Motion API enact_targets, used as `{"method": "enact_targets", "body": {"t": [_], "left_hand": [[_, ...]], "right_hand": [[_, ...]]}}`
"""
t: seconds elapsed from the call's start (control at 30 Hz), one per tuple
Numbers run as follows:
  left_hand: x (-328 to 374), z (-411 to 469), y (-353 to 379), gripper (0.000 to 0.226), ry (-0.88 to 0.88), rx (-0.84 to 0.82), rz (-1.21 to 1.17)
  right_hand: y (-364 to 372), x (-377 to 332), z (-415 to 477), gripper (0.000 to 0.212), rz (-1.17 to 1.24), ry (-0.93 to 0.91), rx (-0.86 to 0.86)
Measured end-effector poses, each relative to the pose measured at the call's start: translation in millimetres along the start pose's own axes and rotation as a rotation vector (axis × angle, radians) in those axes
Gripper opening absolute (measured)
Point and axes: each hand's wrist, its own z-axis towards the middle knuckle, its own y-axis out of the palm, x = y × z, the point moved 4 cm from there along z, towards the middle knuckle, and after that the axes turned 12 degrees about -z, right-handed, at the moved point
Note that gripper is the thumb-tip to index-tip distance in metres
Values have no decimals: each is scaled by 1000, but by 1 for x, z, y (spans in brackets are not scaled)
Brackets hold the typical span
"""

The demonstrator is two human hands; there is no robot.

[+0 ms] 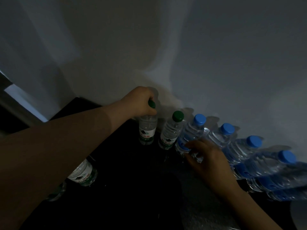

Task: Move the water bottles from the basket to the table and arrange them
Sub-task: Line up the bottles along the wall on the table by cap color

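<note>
Fingers of the left hand (141,101) grip the top of the green-cap bottle (147,128), which stands on the table (132,166) at the row's end. The right hand (207,160) touches a blue-cap bottle (191,132) with loose fingers. Next, I think: let go gently, then fetch another.

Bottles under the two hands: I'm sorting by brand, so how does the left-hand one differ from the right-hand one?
The left hand grips the green-capped bottle at its cap; the right hand touches the blue-capped bottle low on its body. The green-capped bottle wears a white-and-green label, the blue-capped bottle a blue one. Both are clear and stand on the dark table.
</note>
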Motion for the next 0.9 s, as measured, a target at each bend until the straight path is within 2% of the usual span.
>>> {"method": "enact_targets", "body": {"t": [0.43,0.73,0.9], "left_hand": [[6,5,10,24,13,8,-22],[12,3,8,33,-31,-42,-1],[14,-23,-6,32,-15,24,-66]], "right_hand": [[1,1,0,27,14,27,-21],[0,-3,-3,30,3,37,-27],[-4,-14,-2,31,-16,14,-34]]}}
